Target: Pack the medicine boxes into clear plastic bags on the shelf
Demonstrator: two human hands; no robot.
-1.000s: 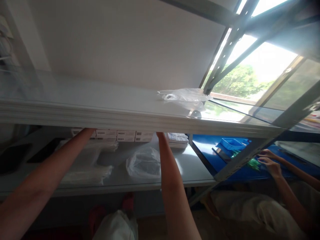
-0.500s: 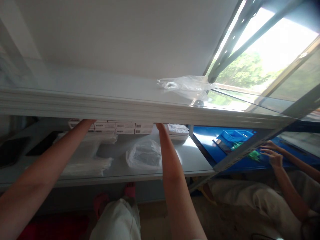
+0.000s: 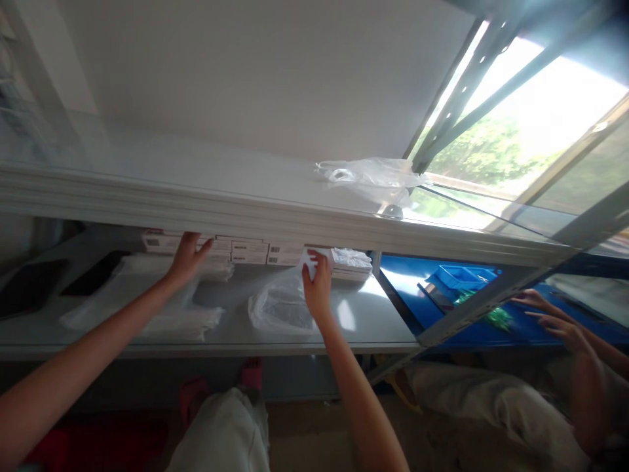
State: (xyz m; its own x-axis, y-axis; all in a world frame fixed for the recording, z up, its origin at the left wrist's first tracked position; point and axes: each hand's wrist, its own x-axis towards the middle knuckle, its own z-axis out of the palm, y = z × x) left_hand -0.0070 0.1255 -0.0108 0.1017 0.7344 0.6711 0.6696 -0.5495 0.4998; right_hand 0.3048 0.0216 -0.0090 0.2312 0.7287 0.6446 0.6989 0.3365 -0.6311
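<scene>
My left hand [image 3: 190,257] reaches under the upper shelf edge to a row of small white boxes with printed labels [image 3: 249,252]. Its thumb stands apart from the fingers, whose tips are partly hidden, and I see nothing held. At the right end of the row my right hand [image 3: 318,285] has its fingers bent over a flat white piece [image 3: 326,257], which looks like paper or a box panel. Just below and left of that hand lies a crumpled clear plastic bag [image 3: 278,305]. Stacked clear plastic bags [image 3: 147,295] lie beneath my left forearm.
The upper shelf's edge [image 3: 221,208] runs across above my hands, with a thin plastic bag [image 3: 368,174] on it. White bundles [image 3: 351,262] lie by the post. At right, a co-worker's hands [image 3: 555,318] are near a blue tray [image 3: 459,276] and green items [image 3: 498,314].
Both hands have come out from behind the shelf edge towards me, the left also shifting slightly right. The white piece now shows under my right fingers. The co-worker's hands have moved slightly.
</scene>
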